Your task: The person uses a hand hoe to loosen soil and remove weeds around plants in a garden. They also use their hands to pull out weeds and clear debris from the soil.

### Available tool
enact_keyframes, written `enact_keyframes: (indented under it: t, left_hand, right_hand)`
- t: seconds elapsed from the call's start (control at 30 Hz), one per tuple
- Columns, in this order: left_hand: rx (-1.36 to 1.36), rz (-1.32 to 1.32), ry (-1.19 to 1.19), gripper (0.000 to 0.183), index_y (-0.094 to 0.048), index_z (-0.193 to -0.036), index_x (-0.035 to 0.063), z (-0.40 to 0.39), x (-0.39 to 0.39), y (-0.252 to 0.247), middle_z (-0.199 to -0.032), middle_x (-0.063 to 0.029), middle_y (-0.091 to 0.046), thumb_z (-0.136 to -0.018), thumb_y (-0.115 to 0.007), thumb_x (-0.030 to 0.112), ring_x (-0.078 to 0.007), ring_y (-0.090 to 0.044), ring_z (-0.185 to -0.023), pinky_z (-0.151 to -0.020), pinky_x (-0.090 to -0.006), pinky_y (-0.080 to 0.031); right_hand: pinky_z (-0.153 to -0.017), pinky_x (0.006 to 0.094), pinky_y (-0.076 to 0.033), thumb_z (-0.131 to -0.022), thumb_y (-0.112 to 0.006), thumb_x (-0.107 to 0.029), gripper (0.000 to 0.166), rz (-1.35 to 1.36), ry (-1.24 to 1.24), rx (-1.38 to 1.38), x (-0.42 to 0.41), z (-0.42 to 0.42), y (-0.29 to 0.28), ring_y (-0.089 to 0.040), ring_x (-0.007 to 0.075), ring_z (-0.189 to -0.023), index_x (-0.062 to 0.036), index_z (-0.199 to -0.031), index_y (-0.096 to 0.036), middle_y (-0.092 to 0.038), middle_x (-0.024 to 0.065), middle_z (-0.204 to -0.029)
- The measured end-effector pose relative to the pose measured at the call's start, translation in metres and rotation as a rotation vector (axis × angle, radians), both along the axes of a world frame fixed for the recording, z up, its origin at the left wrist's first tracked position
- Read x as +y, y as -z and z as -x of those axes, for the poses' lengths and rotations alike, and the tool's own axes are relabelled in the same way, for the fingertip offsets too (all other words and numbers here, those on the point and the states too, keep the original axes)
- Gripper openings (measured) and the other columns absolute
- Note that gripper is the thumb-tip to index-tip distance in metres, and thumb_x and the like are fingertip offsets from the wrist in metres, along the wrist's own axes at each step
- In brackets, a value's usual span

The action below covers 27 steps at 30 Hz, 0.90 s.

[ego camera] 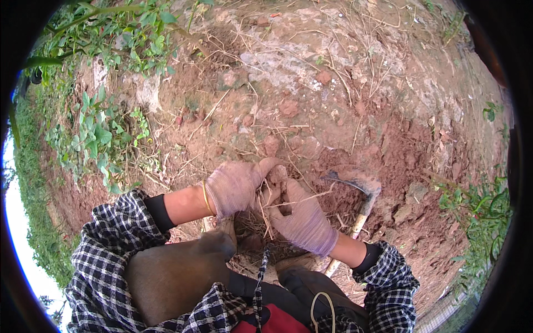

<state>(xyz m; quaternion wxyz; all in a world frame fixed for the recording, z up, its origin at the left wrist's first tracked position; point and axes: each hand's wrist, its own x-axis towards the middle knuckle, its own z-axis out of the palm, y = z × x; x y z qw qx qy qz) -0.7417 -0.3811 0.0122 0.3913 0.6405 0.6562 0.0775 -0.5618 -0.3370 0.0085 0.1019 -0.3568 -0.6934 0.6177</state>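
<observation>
My left hand [235,185], in a dirty knitted glove, has its fingers curled on a soil-covered clump [275,177] with dry roots or stems hanging from it. From the other side my right hand [302,218], gloved alike, grips the same clump. Thin dry stems [266,214] stick out between the hands. What lies inside the clump is hidden by soil and fingers. To the right of my right hand a hoe lies on the ground, its curved metal blade [354,179] against loose red soil and its pale handle [358,224] running down behind my right wrist.
Reddish soil [404,145] with clods and dry stems spreads ahead. Leafy green plants [98,135] grow at the left, and more [479,216] at the right. My shoes [295,262] are close below the hands. A looped cord [322,308] hangs at my lap.
</observation>
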Motion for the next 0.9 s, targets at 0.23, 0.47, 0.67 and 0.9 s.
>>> enact_keyframes:
  t: [0.23,0.47,0.67,0.9]
  left_hand:
    - [-0.027,-0.036,-0.03,0.051,-0.045,-0.127,0.0101,0.002,0.004,-0.001,-0.065,-0.0192,-0.06,-0.083,-0.063,0.028,-0.0383,-0.062,-0.061,-0.052,-0.0458,-0.049]
    - [-0.317,0.138,-0.135,0.041,-0.054,-0.125,0.0075,0.019,0.007,0.01,-0.065,-0.0127,-0.061,-0.09,-0.058,0.027,-0.0223,-0.062,-0.059,-0.055,-0.0362,-0.05]
    - [-0.361,0.121,-0.348,0.04,-0.056,-0.125,0.0056,0.056,0.006,0.026,-0.083,-0.0019,-0.067,-0.09,-0.062,0.022,-0.0105,-0.061,-0.07,-0.064,-0.0272,-0.052]
    - [-0.327,0.466,-0.399,0.04,-0.07,-0.102,0.0029,0.079,0.014,0.009,-0.097,-0.007,-0.07,-0.076,-0.078,0.033,-0.0119,-0.063,-0.085,-0.077,-0.0275,-0.052]
  right_hand:
    - [-0.057,0.036,-0.049,-0.084,-0.065,-0.014,0.027,0.186,-0.04,-0.061,0.009,0.0,-0.003,-0.064,0.0254,-0.068,-0.0004,-0.102,-0.05,-0.059,0.0176,-0.08]
    - [-0.062,0.0283,-0.053,-0.091,-0.06,-0.012,0.023,0.754,-0.049,0.094,0.021,-0.004,0.008,-0.063,0.0127,-0.071,-0.0031,-0.108,-0.049,-0.061,0.0069,-0.084]
    - [-0.065,0.026,-0.052,-0.092,-0.056,-0.008,0.052,0.931,-0.136,0.076,0.033,-0.011,0.005,-0.062,0.012,-0.07,-0.0036,-0.138,-0.031,-0.06,0.004,-0.084]
    - [-0.074,0.026,-0.049,-0.091,-0.058,-0.011,0.069,0.726,-0.192,0.217,0.021,-0.012,0.016,-0.058,0.0101,-0.08,-0.0096,-0.148,-0.018,-0.057,0.0041,-0.091]
